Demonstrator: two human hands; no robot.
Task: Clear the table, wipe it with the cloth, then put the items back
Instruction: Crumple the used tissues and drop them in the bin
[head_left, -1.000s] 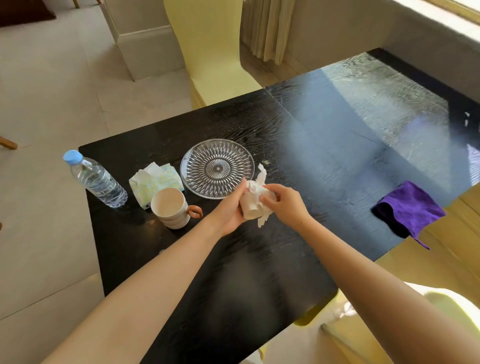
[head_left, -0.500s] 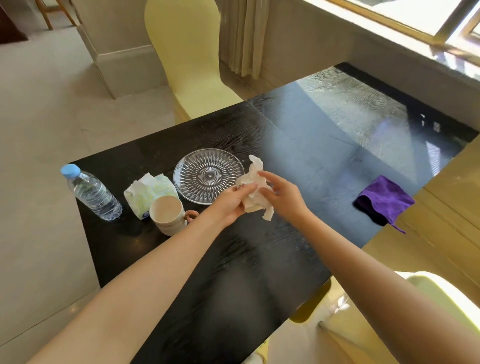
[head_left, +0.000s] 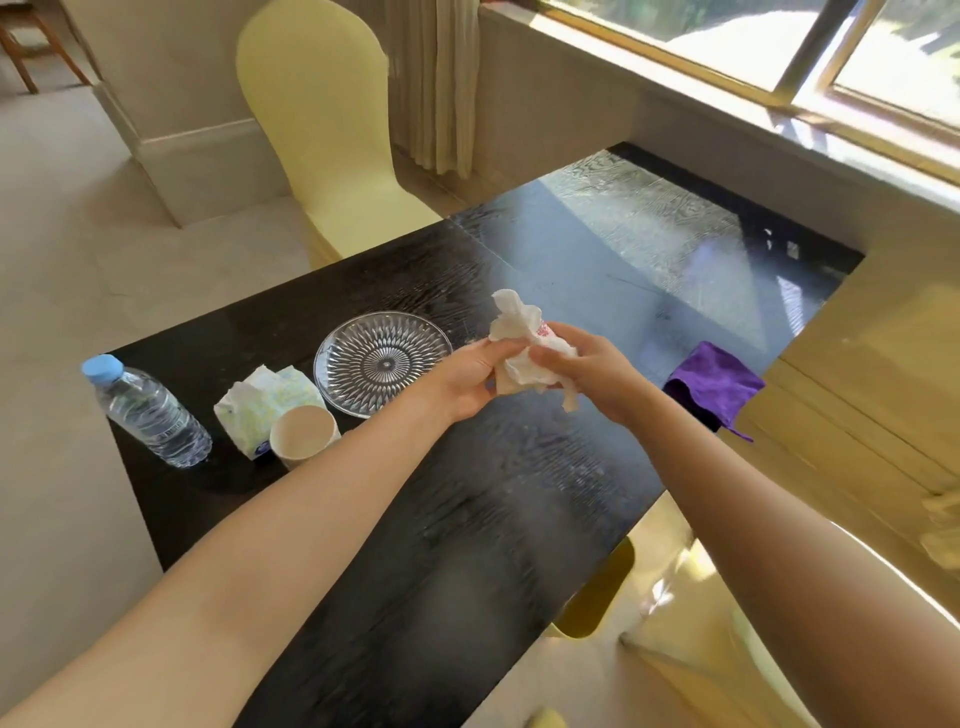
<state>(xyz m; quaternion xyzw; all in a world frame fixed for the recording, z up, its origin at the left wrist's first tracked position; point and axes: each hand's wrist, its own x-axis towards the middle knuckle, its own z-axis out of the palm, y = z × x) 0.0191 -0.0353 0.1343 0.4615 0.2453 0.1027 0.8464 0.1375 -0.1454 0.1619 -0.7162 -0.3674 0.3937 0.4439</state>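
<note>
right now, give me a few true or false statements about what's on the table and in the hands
1. Both the left hand and right hand hold the crumpled paper. True.
2. The purple cloth is in the right hand. False: it lies at the table edge, untouched.
3. The water bottle has a blue cap. True.
4. The glass plate holds food. False: it is empty.
5. The cup stands on the plate. False: it stands beside it, by the tissue pack.
</note>
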